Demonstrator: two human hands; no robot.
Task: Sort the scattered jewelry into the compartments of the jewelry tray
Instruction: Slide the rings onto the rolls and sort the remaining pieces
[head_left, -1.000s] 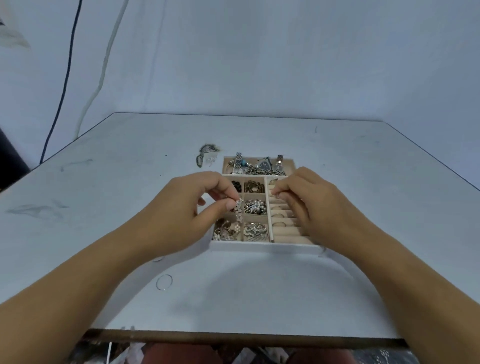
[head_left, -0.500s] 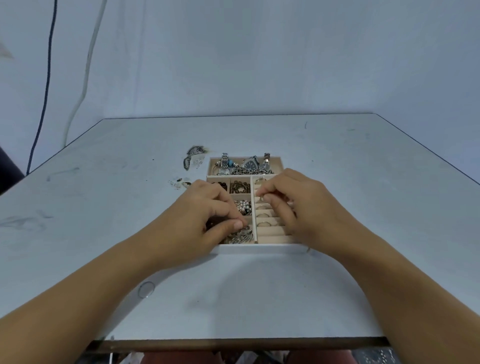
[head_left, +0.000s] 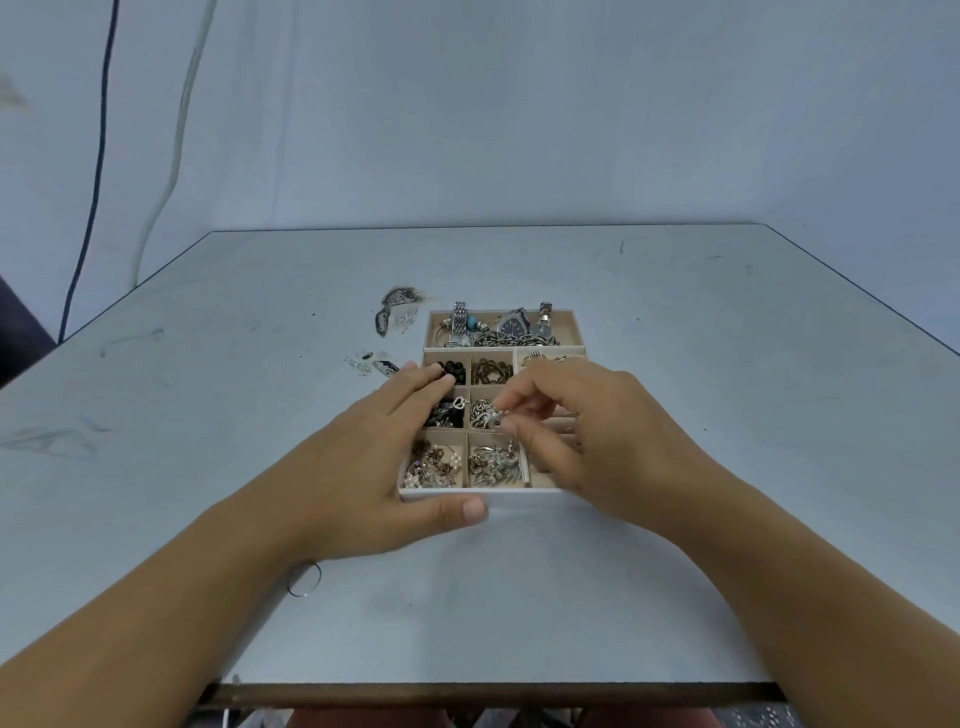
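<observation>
well, at the far left a dark cable (head_left: 98, 156) and a white cable (head_left: 182, 130) hang down the pale wall. on the grey table (head_left: 727, 364), just left of the tray's far corner, loose jewelry (head_left: 397, 297) lies scattered: two dark leaf-shaped pieces and some tiny glittering bits, with a few more lying nearer, beside the left fingertips. a thin ring (head_left: 305, 579) lies flat on the table, partly hidden by the left wrist. the left hand (head_left: 379, 467) rests on the jewelry tray (head_left: 519, 501): its fingers lie straight and close together over the left column of compartments, tips at the far small compartment of dark beads, while the thumb presses along the white front wall. the tray sits mid-table, its small compartments filled with mixed pieces, and the long back compartment holds watches (head_left: 514, 327) and chain. the right hand (head_left: 597, 441) hovers over the tray's right side, covering most of the right column. its thumb and forefinger are curled and pinch a small silvery piece (head_left: 500, 415) above the middle compartment of the centre column, the other fingers loosely bent.
</observation>
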